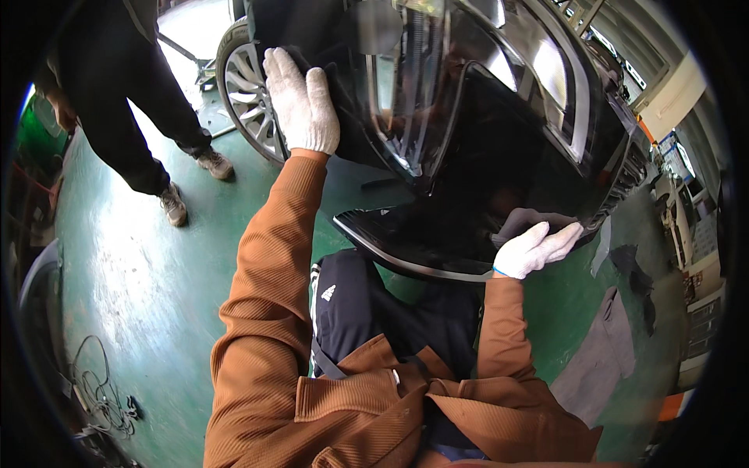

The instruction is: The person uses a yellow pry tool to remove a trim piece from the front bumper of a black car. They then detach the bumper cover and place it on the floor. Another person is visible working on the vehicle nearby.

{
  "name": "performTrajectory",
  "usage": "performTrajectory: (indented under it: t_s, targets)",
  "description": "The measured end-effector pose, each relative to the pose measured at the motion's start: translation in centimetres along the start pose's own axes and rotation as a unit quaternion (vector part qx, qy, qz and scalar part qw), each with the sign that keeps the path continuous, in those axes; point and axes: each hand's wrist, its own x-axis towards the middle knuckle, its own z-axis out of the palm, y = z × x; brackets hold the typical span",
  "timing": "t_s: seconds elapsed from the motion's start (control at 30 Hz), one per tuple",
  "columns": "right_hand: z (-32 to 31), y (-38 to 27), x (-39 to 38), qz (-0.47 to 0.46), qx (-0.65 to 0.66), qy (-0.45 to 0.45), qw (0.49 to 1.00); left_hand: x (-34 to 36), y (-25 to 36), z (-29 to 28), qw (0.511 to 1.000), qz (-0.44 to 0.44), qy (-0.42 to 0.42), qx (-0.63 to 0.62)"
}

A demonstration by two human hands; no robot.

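Observation:
A glossy black car bumper (468, 175) spans the view in front of me, its lower lip edged with a pale strip. My left hand (303, 101), in a white knit glove, lies flat with fingers stretched against the dark side edge of the bodywork, close to the wheel (248, 93). On the right, my right hand (538, 248), also gloved, has its fingers extended along the bumper's lower right part. Its palm side is partly hidden, so firm contact cannot be made out. Neither hand holds a loose object.
Another person (133, 86) in dark trousers stands at the left beside the wheel. A coiled cable (101, 390) lies on the green floor (125, 288) at lower left. A grey cloth (597, 351) is spread on the right, near shelving (706, 312).

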Motion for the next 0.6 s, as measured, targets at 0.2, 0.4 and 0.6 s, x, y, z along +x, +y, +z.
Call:
performTrajectory:
  t_s: [0.2, 0.4, 0.6]
  targets:
    - [-0.2, -0.1, -0.3, 0.014, -0.024, -0.017, 0.999, -5.4, 0.8, -1.7, 0.998, 0.014, -0.045, 0.029]
    - [0.0, 0.3, -0.5, 0.003, -0.022, -0.013, 1.000, -5.3, 1.7, -2.1, 0.997, 0.012, -0.071, 0.036]
    - [-0.1, 0.1, -0.4, 0.023, -0.021, -0.012, 0.999, 2.7, 3.7, -0.4, 0.991, 0.129, -0.030, -0.011]
